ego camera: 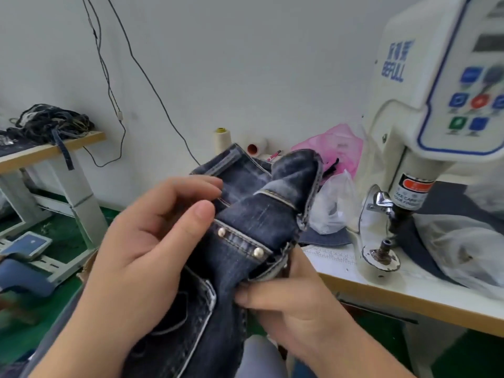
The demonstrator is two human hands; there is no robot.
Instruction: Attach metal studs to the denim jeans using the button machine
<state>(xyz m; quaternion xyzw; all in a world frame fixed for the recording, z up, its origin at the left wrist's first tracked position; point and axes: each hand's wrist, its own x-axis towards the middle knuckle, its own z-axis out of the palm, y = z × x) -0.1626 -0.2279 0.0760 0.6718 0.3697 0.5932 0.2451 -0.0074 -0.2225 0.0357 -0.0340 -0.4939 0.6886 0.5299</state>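
1. Jeans [245,222]: dark denim, bunched & held up in front of the person, left of the button machine [425,110]; not on the machine's die; lower part hangs down toward the lap.
2. L hand [141,257]: grasps the denim from the left; thumb lies on top of the fabric just beside the left stud [221,232]; fingers curl round the far side of the fold.
3. R hand [294,304]: grips the jeans lower right, thumb pressed on a seam edge, fingers wrapped under the cloth; both hands clenched on fabric, none loose.
4. Studs: two round metal ones sit on a stitched pocket edge; right stud [258,252] is lower & nearer the R hand.
5. Machine: white body w/ blue lettering & a button panel [474,105]; punch head above the lower die [383,248] on the table [381,293]; die apart from the jeans.
6. Behind: pink bag [335,148], clear bag [332,205], cream thread cone [222,139]; cables hang on the wall.
7. Far left: second table [49,151] w/ a pile of dark denim strips [49,122]; green floor below.
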